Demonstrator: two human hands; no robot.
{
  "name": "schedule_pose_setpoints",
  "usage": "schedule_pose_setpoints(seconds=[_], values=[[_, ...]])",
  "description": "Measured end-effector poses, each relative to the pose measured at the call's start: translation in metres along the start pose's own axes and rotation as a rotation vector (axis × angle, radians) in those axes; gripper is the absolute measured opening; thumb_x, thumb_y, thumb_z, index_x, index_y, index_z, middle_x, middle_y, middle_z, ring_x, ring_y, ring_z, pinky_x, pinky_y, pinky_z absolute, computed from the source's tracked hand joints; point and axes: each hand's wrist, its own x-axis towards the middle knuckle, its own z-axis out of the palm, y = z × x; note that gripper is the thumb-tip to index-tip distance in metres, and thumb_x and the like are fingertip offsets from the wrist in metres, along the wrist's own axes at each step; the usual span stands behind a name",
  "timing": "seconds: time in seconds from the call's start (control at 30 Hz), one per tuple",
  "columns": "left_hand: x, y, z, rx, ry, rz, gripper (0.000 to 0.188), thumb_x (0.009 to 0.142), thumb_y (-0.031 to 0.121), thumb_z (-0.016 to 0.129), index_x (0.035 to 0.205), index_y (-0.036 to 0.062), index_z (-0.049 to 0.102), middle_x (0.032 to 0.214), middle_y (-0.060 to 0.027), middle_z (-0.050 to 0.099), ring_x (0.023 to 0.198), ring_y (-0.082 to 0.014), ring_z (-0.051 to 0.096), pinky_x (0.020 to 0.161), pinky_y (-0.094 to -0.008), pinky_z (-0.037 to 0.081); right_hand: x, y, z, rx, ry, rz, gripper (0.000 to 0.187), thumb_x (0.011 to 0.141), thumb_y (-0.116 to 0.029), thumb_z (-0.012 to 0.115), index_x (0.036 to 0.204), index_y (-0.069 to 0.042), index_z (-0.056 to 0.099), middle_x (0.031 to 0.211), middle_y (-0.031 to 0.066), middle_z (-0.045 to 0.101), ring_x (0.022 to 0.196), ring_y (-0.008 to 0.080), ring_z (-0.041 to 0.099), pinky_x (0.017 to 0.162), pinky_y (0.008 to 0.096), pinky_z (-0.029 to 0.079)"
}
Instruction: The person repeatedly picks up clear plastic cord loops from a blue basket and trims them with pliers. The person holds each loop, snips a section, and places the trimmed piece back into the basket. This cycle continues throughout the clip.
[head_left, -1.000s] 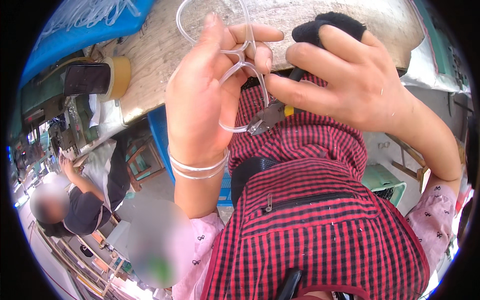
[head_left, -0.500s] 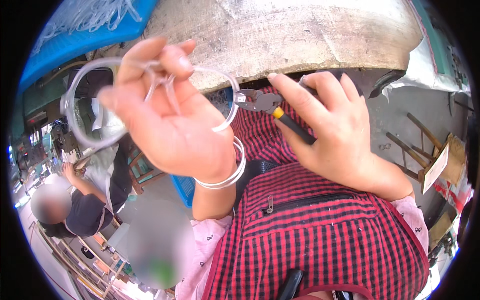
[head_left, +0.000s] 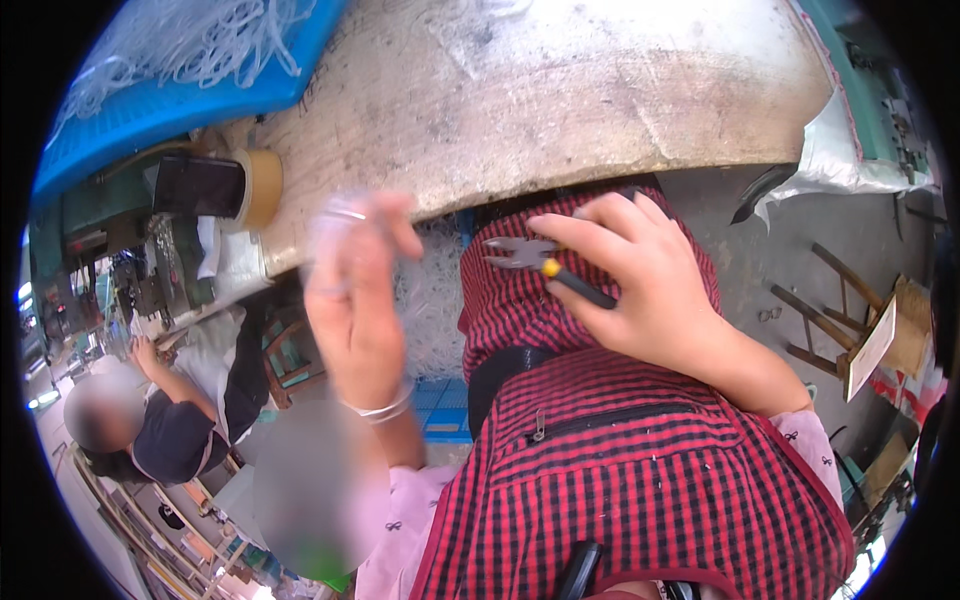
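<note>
My right hand point(head_left: 650, 280) is closed round cutting pliers point(head_left: 520, 252) with black and yellow handles. Their jaws stand slightly apart over my red-and-black checked apron point(head_left: 620, 440), with nothing between them. Near the table edge, my left hand point(head_left: 355, 300) is raised and smeared by motion. A pale, see-through streak shows about its fingers, but whether they grip it cannot be made out. White bands circle the left wrist. Beyond that hand, below the tabletop, many clear plastic strips point(head_left: 430, 310) lie in a blue basket point(head_left: 440, 408).
A worn wooden table point(head_left: 560, 90) spans the front. On its left are a blue tray point(head_left: 200, 110) of clear strips, a roll of tan tape point(head_left: 264, 188) and a dark phone-like slab point(head_left: 198, 186). A wooden stool point(head_left: 840, 310) is at right; another person point(head_left: 170, 430) works at left.
My left hand has swung down and away from the pliers, and the clear looped tubing is no longer distinct. The pliers' jaws have come off the tubing. More of the lower basket shows.
</note>
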Motion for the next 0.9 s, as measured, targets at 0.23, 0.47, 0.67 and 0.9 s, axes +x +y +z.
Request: schedule_pose_setpoints(seconds=[0.23,0.47,0.67,0.9], values=[[0.066,-0.022,-0.062,0.748,-0.236,0.188,0.044,0.084,0.027,0.079,0.119,0.0018,0.069,0.116,-0.0194,0.068,0.109,-0.035,0.064,0.096,-0.041,0.05,-0.028,0.038,-0.011,0.165,-0.009,0.274,0.043,0.08,-0.018,0.076,0.122,-0.011,0.067,0.097,0.0089,0.063,0.099,0.0285,0.062,0.088,0.0408,0.049],[0.287,-0.044,0.125,0.555,0.192,0.154,0.042,0.095,0.038,0.054,0.09,0.0038,0.077,0.094,-0.0256,0.071,0.095,-0.0414,0.069,0.081,-0.048,0.054,-0.019,0.004,0.0,0.18,-0.147,0.064,0.048,0.076,-0.016,0.08,0.122,-0.009,0.068,0.099,0.0097,0.064,0.094,0.0291,0.062,0.083,0.0394,0.049],[0.292,-0.077,0.146,0.614,0.137,0.365,0.044,0.097,0.04,0.052,0.09,0.0034,0.076,0.098,-0.0229,0.073,0.094,-0.0408,0.07,0.083,-0.0481,0.055,-0.035,0.032,-0.016,0.132,-0.056,0.213,0.043,0.077,-0.016,0.078,0.12,-0.012,0.069,0.099,0.0085,0.064,0.092,0.0301,0.061,0.082,0.0401,0.048],[0.15,-0.028,0.05,0.567,-0.025,0.388,0.019,0.097,0.013,0.055,0.097,-0.0036,0.065,0.107,-0.0231,0.069,0.098,-0.0375,0.07,0.091,-0.0421,0.055,-0.028,0.054,-0.018,0.138,-0.019,0.232,0.046,0.075,-0.012,0.079,0.12,-0.011,0.068,0.1,0.0095,0.065,0.094,0.0313,0.061,0.084,0.04,0.048]])
